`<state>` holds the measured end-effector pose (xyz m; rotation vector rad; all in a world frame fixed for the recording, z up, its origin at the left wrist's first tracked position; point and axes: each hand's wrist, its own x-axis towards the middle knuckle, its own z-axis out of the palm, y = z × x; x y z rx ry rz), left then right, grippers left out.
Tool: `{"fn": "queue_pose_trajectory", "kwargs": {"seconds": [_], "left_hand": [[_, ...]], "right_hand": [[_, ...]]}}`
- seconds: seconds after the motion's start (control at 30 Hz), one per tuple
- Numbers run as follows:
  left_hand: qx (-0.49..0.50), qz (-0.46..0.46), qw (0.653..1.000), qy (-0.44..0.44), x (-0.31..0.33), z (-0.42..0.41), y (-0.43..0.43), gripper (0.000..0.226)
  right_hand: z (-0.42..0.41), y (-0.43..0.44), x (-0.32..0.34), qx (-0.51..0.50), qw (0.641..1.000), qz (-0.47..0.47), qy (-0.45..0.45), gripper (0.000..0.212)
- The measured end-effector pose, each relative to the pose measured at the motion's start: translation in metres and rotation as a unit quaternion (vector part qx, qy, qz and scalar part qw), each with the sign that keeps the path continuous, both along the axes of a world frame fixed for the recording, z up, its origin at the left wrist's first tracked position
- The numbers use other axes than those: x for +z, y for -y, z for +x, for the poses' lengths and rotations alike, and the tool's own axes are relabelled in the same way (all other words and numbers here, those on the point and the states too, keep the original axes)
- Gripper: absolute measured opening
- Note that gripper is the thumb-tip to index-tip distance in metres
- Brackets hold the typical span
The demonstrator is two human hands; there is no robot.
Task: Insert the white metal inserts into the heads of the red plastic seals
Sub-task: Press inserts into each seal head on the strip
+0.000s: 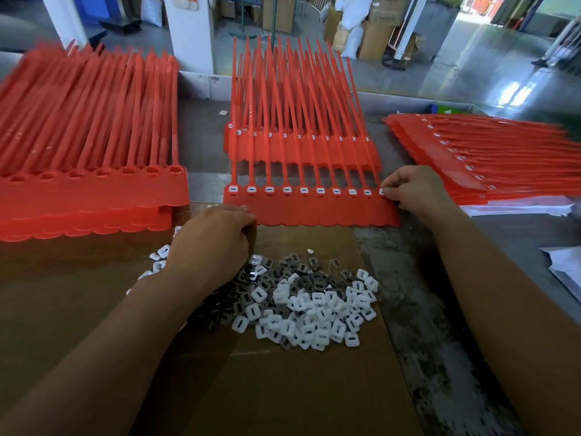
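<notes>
Head view: a strip of red seals (314, 212) lies flat across the middle of the table (418, 278), tails pointing away from the person. All 10 of its heads in the row carry a white piece.

The right hand (418, 190) sits at the strip's right end, fingers curled, with thumb and forefinger tips pinching the white insert (381, 192) that sits in the last head of the row. The insert lies right at those fingertips, at the hand's left edge.

The left hand (213, 240) is a loose fist at the strip's near left corner, knuckles touching the red edge. Its palm faces down, so whether it holds anything cannot be told.

Just below and right of that fist, a loose pile of inserts (314, 309) is heaped on a sheet of brown cardboard (283, 388), some white side up, others dark grey.

A left stack of seals (88, 193) has open, unfilled heads. A middle stack (298, 149) behind the strip and a right stack (487, 158) both show white pieces in their heads. White paper (562, 265) lies at the table's right edge.
</notes>
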<state>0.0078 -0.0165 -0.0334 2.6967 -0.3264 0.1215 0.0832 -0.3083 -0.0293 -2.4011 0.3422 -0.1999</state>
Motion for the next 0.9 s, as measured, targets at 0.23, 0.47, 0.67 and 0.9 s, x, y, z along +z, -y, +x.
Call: {"fn": "queue_pose_trajectory", "kwargs": {"seconds": [0.23,0.47,0.67,0.9], "left_hand": [[-0.003,-0.001,1.000,-0.003,0.001,0.000,0.000,0.042],[-0.001,0.008,1.000,-0.003,0.002,0.000,0.001,0.042],[-0.003,0.006,1.000,-0.003,0.002,0.000,0.001,0.042],[0.000,0.002,1.000,-0.006,0.001,0.000,0.001,0.042]], "right_hand": [[0.000,0.000,0.001,-0.039,0.996,0.083,0.006,0.017],[0.006,-0.002,0.010,-0.054,0.994,0.076,-0.049,0.024],[0.011,-0.005,0.014,-0.058,0.993,0.069,-0.071,0.029],[0.008,-0.005,0.003,-0.078,0.995,0.063,-0.029,0.023]]}}
